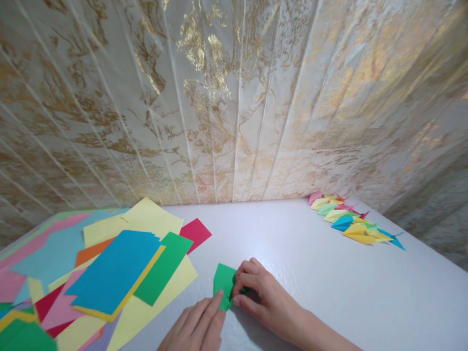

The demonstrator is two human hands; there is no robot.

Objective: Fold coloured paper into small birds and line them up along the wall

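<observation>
A small folded piece of green paper [224, 280] lies on the white table near the bottom middle. My left hand [199, 324] rests flat at its lower left, fingers stretched out, with a fingertip pressing on the paper's lower part. On the right side, my right hand [256, 292] has its thumb and fingers curled together on the paper's right edge, pinching it. The part of the paper under the right fingers is hidden.
Loose coloured sheets spread over the left of the white table [292, 234], with blue sheets [120, 268] on top and a red piece [196, 235] beside them. Folded paper figures [360, 233] stand in rows at the back right. A patterned curtain [219, 122] hangs behind.
</observation>
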